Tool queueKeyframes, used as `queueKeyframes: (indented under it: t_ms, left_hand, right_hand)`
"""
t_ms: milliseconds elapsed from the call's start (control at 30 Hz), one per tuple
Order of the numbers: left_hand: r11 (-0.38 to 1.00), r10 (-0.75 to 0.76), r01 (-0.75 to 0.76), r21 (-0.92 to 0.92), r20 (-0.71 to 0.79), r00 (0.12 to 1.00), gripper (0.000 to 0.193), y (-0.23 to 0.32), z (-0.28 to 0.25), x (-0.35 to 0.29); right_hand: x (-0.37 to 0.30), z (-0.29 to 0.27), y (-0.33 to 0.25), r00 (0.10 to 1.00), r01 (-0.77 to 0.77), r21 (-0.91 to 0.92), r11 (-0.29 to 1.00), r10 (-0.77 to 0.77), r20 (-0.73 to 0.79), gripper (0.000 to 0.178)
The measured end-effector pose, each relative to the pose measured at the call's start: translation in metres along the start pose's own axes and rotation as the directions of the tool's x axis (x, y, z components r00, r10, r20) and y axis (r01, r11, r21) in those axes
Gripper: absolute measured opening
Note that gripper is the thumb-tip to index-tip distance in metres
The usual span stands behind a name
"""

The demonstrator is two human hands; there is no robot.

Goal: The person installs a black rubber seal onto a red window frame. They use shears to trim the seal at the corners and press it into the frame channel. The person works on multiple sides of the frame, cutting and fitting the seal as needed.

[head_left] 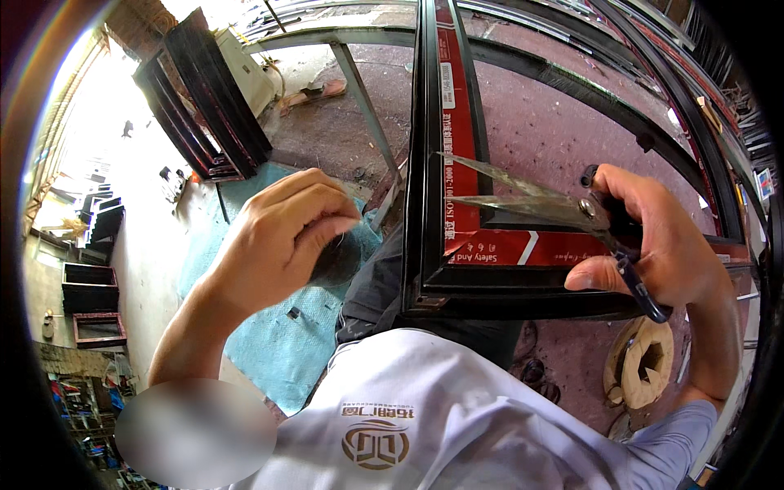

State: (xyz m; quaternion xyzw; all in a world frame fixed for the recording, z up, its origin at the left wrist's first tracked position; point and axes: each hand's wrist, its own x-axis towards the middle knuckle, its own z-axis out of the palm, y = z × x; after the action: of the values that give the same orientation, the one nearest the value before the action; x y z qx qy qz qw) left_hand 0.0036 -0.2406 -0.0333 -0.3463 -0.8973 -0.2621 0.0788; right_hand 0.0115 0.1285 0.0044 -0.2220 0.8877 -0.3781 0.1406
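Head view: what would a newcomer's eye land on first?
Probably the scissors right of centre, gripped in the right hand, their parted blades pointing left across the black frame. Next, the bright red film along two sides of that frame, meeting at its near-left corner. Left of centre, the left hand hangs curled above a light-blue sheet on the floor.

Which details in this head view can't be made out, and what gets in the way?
Head view:
1. Left hand: palm and anything it might hold, hidden by the hand itself.
2. Right hand: some fingers, hidden behind the hand and the dark handles of the scissors.
3. Black frame: far end, cut off by the top edge.
4. Blurred oval: whatever lies beneath, masked.
5. Lower-left clutter: pieces too small to identify.
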Motion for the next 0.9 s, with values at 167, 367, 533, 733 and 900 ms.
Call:
queueKeyframes:
  t_ms: [167, 367, 533, 733, 900]
  left_hand:
    - [0.994, -0.107, 0.106, -0.027, -0.036, 0.994, 0.011, -0.029, 0.017, -0.012]
    - [0.996, -0.089, 0.091, -0.003, 0.156, 0.984, 0.010, -0.056, 0.068, -0.030]
    - [0.889, -0.026, 0.164, -0.428, 0.311, 0.950, 0.038, -0.031, 0.163, -0.042]
    - [0.841, 0.147, 0.083, -0.534, 0.374, 0.916, 0.062, 0.011, 0.274, -0.021]
    - [0.591, 0.368, -0.086, -0.802, 0.173, 0.914, 0.058, 0.060, 0.330, 0.010]
  right_hand:
    - [-0.009, 0.003, -0.002, 0.995, -0.005, -0.034, 0.999, 0.002, -0.096, 0.058]
    - [-0.044, -0.004, 0.003, 0.898, 0.094, -0.079, 0.992, -0.119, -0.423, 0.043]
    - [-0.112, -0.003, 0.029, 0.631, 0.383, 0.097, 0.919, -0.184, -0.754, 0.034]
    - [-0.178, 0.086, 0.067, 0.504, 0.377, 0.335, 0.863, 0.112, -0.856, 0.044]
    - [-0.185, 0.172, 0.068, 0.442, 0.316, 0.517, 0.795, 0.359, -0.822, 0.037]
